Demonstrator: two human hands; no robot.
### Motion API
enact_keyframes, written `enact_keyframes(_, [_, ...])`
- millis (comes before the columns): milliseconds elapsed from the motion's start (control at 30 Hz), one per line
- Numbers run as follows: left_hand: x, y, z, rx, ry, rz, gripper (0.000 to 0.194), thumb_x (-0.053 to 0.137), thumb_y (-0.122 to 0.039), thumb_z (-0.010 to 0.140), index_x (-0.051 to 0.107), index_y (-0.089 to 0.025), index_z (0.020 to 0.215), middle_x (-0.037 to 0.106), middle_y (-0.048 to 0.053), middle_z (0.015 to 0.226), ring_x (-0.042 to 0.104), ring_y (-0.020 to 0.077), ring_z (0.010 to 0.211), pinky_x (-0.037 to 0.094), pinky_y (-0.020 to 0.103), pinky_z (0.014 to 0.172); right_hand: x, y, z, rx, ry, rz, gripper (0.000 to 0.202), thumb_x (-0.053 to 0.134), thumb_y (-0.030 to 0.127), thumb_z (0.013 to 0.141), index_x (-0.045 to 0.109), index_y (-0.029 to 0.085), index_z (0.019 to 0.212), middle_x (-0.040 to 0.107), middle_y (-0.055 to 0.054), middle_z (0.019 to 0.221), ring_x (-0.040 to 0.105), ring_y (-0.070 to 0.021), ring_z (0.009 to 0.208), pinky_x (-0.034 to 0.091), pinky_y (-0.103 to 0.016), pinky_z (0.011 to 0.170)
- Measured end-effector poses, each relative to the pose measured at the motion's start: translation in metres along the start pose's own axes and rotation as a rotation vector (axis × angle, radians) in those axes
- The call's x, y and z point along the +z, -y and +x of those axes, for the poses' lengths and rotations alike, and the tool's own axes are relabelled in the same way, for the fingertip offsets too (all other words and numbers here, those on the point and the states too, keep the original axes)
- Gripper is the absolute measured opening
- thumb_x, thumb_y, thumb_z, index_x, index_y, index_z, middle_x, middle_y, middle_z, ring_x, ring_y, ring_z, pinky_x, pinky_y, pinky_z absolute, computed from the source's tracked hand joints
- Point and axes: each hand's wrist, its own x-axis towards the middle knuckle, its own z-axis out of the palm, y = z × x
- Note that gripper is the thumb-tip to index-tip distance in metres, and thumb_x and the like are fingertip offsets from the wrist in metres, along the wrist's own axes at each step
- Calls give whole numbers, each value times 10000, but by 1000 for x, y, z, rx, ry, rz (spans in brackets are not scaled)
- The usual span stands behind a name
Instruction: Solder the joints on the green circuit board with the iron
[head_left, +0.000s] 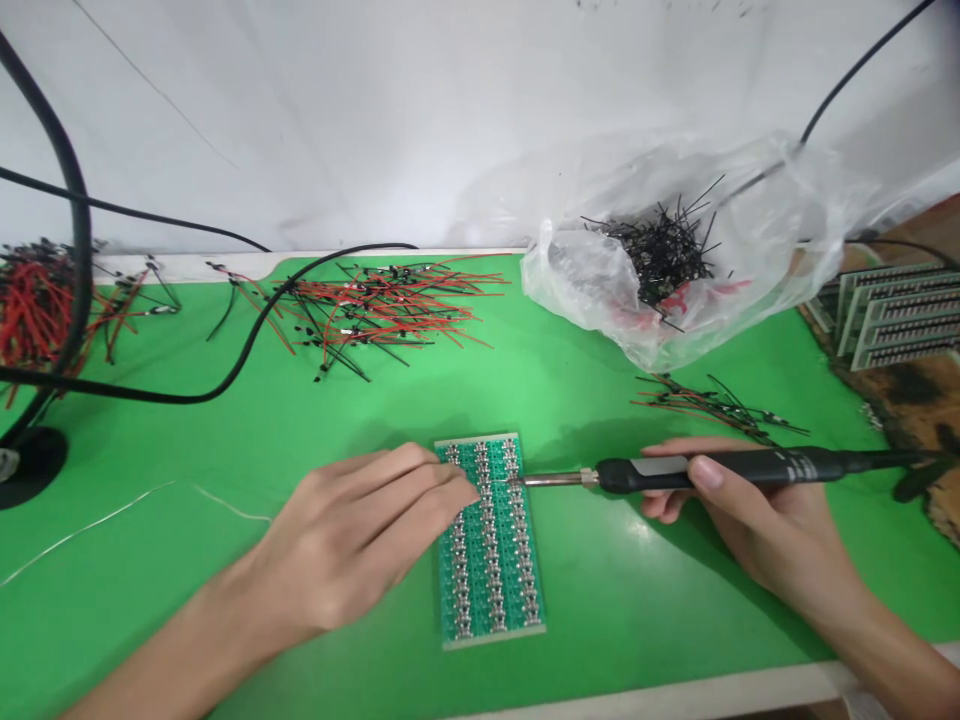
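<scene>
A green circuit board with three columns of small soldered parts lies flat on the green mat. My right hand is closed around a black soldering iron, whose metal tip reaches the board's right column near the top. Over the board's upper left, my left hand pinches thin solder wire. The wire trails out to the left from under the hand, and its fine end shows near the iron's tip. My left fingers cover part of the left column.
Bundles of red and black wires lie behind the board, with more wires far left. A clear plastic bag holds black leads. Several boards stand at right. Black cables cross the left side.
</scene>
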Motion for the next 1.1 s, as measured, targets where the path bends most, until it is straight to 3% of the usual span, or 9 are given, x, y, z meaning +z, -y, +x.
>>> enact_keyframes(367, [-1, -1, 4, 43, 1, 54, 206, 537, -103, 963, 656, -19, 1109, 715, 115, 1014, 653, 227, 948, 568, 358, 813, 14, 8, -6, 31, -111, 38, 206, 793, 430, 774, 843, 270, 893, 780, -32, 646, 705, -191, 579, 579, -274, 555])
enact_keyframes(767, [-6, -4, 11, 50, 64, 112, 293, 373, -115, 1026, 638, -40, 1125, 723, 103, 1015, 665, 207, 957, 556, 328, 774, 15, 5, -7, 28, -123, 57, 221, 788, 441, 784, 837, 262, 903, 783, -31, 646, 710, -168, 573, 575, -241, 556])
enact_keyframes(1100, [-6, -5, 11, 68, 55, 125, 286, 376, -112, 1023, 643, -48, 1105, 724, 100, 1005, 663, 206, 956, 552, 324, 763, 15, 7, -5, 39, -112, 52, 241, 794, 447, 784, 829, 241, 901, 792, -34, 669, 710, -155, 577, 584, -231, 548])
